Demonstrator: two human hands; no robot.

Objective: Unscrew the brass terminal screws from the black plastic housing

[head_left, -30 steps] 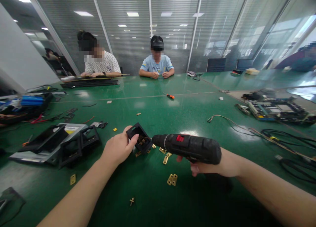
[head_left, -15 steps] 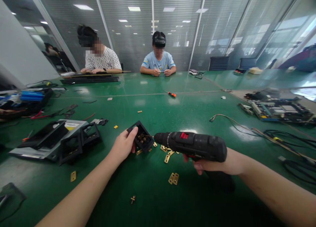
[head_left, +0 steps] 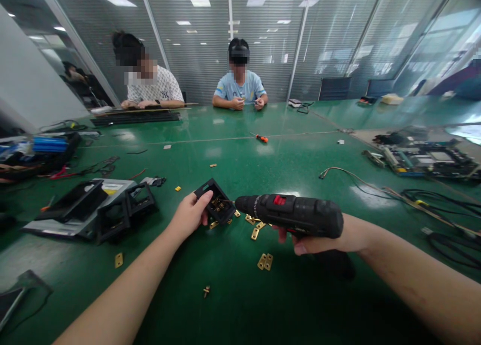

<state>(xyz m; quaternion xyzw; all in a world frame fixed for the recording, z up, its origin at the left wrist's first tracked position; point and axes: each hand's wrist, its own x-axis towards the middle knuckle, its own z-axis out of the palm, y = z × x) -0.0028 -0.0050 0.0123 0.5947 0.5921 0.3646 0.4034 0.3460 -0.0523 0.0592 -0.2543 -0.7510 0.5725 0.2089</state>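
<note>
My left hand grips a small black open box by its left wall, thumb over the rim. Brass-coloured pieces show inside it. My right hand is wrapped round the handle of a black cordless drill, which lies level and points left. The drill's bit reaches the box's right side; where its tip rests I cannot make out. Under and beside the box lie several gold plates with holes. Nearer me are a pair of gold plates and some small screws.
Black square frames and a grey panel lie on the left. An orange screwdriver is farther back. Circuit boards and black cables occupy the right. Two people sit across the green table.
The view has shifted slightly. The drill and the box keep about the same place against each other, with both hands still gripping. The person opposite has moved their hands a little.
</note>
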